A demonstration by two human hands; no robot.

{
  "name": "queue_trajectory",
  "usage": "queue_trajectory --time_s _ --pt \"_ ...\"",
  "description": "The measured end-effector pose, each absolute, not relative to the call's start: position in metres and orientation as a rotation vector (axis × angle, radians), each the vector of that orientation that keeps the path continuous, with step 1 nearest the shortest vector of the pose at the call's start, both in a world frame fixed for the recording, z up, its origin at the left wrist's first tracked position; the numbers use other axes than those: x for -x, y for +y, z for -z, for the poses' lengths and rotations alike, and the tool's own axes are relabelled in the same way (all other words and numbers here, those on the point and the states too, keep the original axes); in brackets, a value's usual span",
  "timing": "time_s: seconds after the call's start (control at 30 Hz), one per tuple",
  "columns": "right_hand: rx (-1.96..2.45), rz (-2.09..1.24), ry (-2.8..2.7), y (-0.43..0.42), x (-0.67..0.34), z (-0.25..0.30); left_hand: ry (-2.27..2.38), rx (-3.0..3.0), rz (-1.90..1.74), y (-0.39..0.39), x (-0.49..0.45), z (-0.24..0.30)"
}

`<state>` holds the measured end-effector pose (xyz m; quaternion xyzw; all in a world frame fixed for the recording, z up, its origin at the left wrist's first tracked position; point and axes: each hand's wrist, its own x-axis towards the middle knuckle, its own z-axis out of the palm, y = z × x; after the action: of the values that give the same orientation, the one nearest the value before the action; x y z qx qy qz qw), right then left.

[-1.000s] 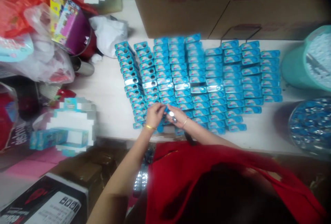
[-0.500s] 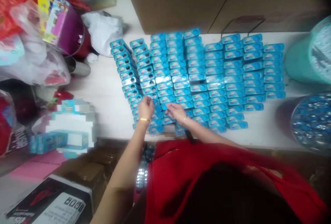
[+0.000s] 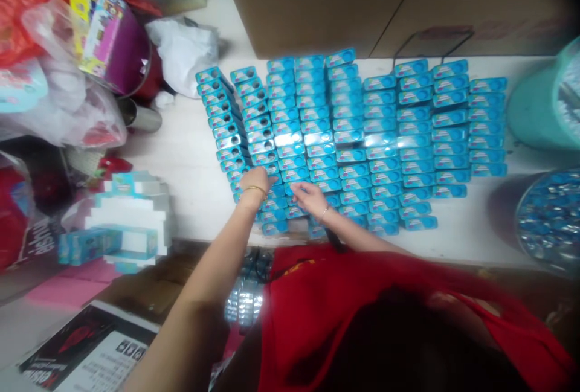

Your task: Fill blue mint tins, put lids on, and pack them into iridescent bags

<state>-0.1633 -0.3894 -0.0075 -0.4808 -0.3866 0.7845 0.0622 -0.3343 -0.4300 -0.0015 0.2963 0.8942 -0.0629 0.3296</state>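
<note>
At far left, heaped plastic bags [image 3: 67,114] beside a purple cup [image 3: 133,60]. On the white table [image 3: 190,162], overlapping rows of small blue boxes [image 3: 353,132]. At their near left corner, left hand [image 3: 255,182] down on the boxes, fingers curled, grip impossible to tell. Just beside, right hand [image 3: 310,196], fingers loosely apart, tips touching a box. Farther right, teal bucket [image 3: 539,114]

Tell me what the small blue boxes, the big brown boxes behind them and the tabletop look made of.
The small blue boxes: glossy printed card or thin metal, hard to tell; several show white glare. The big brown boxes: matte cardboard, with a flap seam. The tabletop: pale, smooth, perhaps laminate or painted wood.
</note>
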Motion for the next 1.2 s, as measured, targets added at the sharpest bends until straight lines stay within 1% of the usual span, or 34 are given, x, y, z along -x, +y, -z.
queue_trajectory --time_s 0.07,0.1,0.17,0.23,0.27,0.33,0.4,0.47,0.57,0.67,0.73,0.83,0.93,1.0,1.07,1.13,1.2 --pt "1.47 -2.404 -1.117 -0.388 0.165 0.006 2.374 -0.827 0.141 -0.437 0.328 -0.002" --pt "1.484 -2.413 -1.092 -0.387 0.166 0.005 2.382 -0.85 0.064 -0.441 0.323 -0.005" --pt "1.499 -2.42 -1.063 -0.385 0.169 0.004 2.339 -0.859 -0.29 -0.451 0.312 -0.008" --pt "1.495 -2.424 -1.059 -0.384 0.174 0.002 2.191 -0.824 -0.664 -0.457 0.303 -0.01" --pt "1.488 -2.431 -1.061 -0.383 0.177 0.001 2.11 -0.807 -0.782 -0.459 0.3 -0.009" --pt "1.482 -2.442 -1.064 -0.382 0.184 -0.002 2.029 -0.785 -0.858 -0.457 0.298 -0.007" --pt "1.477 -2.45 -1.058 -0.381 0.19 -0.005 2.103 -0.773 -0.819 -0.451 0.303 -0.005" --pt "1.45 -2.476 -1.026 -0.379 0.192 -0.008 2.279 -0.788 -0.711 -0.443 0.313 -0.003" --pt "1.374 -2.549 -0.938 -0.373 0.188 -0.008 2.493 -0.867 -0.363 -0.431 0.328 -0.004" --pt "1.338 -2.589 -0.895 -0.368 0.181 -0.005 2.474 -0.897 0.013 -0.422 0.338 -0.004" --pt "1.32 -2.6 -0.903 -0.366 0.179 -0.003 2.427 -0.887 0.18 -0.417 0.342 -0.002" --pt "1.293 -2.616 -0.933 -0.365 0.18 -0.004 2.394 -0.843 0.33 -0.412 0.348 0.002" --pt "1.29 -2.638 -0.965 -0.364 0.181 -0.008 2.405 -0.842 0.354 -0.412 0.349 0.001" --pt "1.304 -2.633 -0.963 -0.364 0.18 -0.01 2.43 -0.899 0.232 -0.416 0.346 -0.006" --pt "1.317 -2.613 -0.958 -0.365 0.179 -0.009 2.379 -1.003 -0.085 -0.424 0.337 -0.014" --pt "1.343 -2.581 -0.944 -0.367 0.18 -0.007 2.183 -1.138 -0.46 -0.433 0.324 -0.022" --pt "1.371 -2.555 -0.899 -0.37 0.184 -0.004 1.994 -1.218 -0.673 -0.44 0.309 -0.026"
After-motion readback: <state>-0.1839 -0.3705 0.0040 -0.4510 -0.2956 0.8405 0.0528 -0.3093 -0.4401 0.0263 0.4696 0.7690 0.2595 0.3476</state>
